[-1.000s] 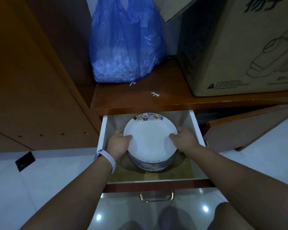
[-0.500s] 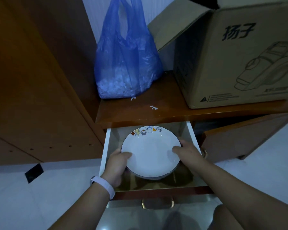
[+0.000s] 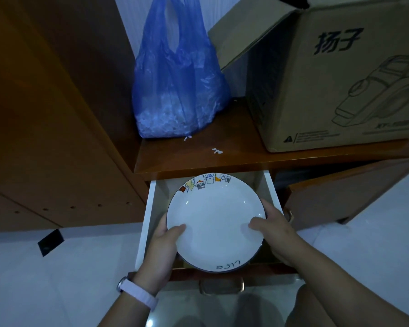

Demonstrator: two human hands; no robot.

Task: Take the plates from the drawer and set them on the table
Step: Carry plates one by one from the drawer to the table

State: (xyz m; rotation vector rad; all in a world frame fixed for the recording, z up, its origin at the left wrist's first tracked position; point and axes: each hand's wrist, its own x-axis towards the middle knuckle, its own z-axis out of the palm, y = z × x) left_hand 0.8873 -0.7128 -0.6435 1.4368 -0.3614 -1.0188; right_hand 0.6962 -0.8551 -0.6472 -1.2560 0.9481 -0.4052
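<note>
Your left hand (image 3: 162,246) and right hand (image 3: 273,228) grip the plates (image 3: 214,223) at 9 and 3, now lifted higher out of the drawer (image 3: 273,192), bench next.

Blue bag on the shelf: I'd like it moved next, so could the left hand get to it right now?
Probably not yet: the left hand and right hand both grip the plate; otherwise the path to the blue bag looks clear.

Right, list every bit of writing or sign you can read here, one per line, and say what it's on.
"扬子": large dark characters on the side of the cardboard box.
Warning triangle, with fine print beside it too small to read: lower edge of the same box.
Model code under the appliance drawing on the box: blurred, starts like "XT", rest unreadable.
"LICO", handwritten style, seen upside down and hard to be sure of: near rim of the plate.
</note>
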